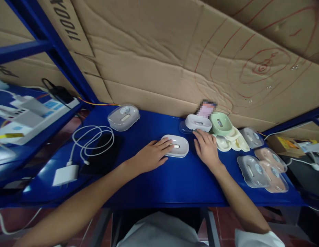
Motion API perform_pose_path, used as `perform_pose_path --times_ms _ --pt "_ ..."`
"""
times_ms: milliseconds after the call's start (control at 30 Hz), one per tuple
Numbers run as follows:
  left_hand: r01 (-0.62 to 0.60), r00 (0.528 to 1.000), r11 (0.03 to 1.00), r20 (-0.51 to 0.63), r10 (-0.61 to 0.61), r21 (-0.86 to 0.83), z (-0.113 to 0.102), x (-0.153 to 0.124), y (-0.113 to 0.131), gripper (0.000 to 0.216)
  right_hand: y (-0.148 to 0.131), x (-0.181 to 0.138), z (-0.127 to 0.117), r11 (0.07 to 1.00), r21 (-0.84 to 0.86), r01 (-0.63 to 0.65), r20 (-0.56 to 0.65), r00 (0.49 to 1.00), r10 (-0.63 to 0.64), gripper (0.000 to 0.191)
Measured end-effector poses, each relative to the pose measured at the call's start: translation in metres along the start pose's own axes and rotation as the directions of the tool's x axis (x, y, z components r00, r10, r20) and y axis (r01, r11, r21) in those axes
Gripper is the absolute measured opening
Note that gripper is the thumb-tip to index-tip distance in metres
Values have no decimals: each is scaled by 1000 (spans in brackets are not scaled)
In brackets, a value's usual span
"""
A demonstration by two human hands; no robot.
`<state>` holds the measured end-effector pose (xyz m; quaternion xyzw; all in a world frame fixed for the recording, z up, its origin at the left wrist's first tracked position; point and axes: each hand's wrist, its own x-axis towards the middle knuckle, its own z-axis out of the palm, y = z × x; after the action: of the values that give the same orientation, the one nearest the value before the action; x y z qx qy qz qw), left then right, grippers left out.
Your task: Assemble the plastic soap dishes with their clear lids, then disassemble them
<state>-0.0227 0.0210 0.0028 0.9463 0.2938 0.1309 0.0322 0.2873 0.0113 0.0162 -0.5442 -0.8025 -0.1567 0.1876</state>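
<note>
A pale oval dish (183,140), which looks like a soap dish with a small slot in its middle, lies on the blue table in front of me. My left hand (152,155) rests over its left end, fingers stretched out onto the dish and thumb near its front edge. Further right, my right hand (207,149) has its fingers extended. Its fingertips reach the front edge of a second pale dish (199,122); whether they touch it I cannot tell. A green dish (221,123) stands just behind that hand, above several cream and light green pieces (236,140).
Clear-covered dishes lie at the back left (124,117) and right, among them a grey one (252,171) and a peach one (275,176). A white charger (66,175) with coiled cable sits left. Cardboard (154,61) walls the back. A power strip (38,116) stands far left.
</note>
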Motion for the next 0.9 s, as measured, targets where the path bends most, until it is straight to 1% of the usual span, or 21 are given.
perform_pose_path --times_ms 100,200,400,500,600,700,800,900 --pt "1 1000 1000 0 -1 -5 1 -1 -1 51 -2 7 -2 998 -63 2 19 1000 -1 47" --pt "-3 1000 1000 -15 3 -13 2 -1 -2 51 -6 11 1 995 -99 -17 8 1000 18 48" --pt "-13 1000 1000 -20 13 -9 2 -1 -2 51 -10 7 13 995 -80 -59 -21 998 58 48" --pt "-6 1000 1000 -13 6 3 2 -1 -1 51 -11 5 16 990 -81 -114 -47 993 110 51" --pt "-8 999 1000 -32 7 -8 3 -1 -1 52 -8 5 20 985 -77 -156 -47 987 153 54" --pt "-17 999 1000 -37 16 -23 4 -2 -2 52 -1 7 22 983 -62 -175 -48 984 172 47" --pt "-11 1000 1000 -27 11 -20 3 -2 -2 50 4 6 22 986 -50 -162 -92 983 157 41" --pt "-18 999 1000 -34 19 7 1 0 -2 48 2 3 21 995 -54 -78 -142 987 70 40"
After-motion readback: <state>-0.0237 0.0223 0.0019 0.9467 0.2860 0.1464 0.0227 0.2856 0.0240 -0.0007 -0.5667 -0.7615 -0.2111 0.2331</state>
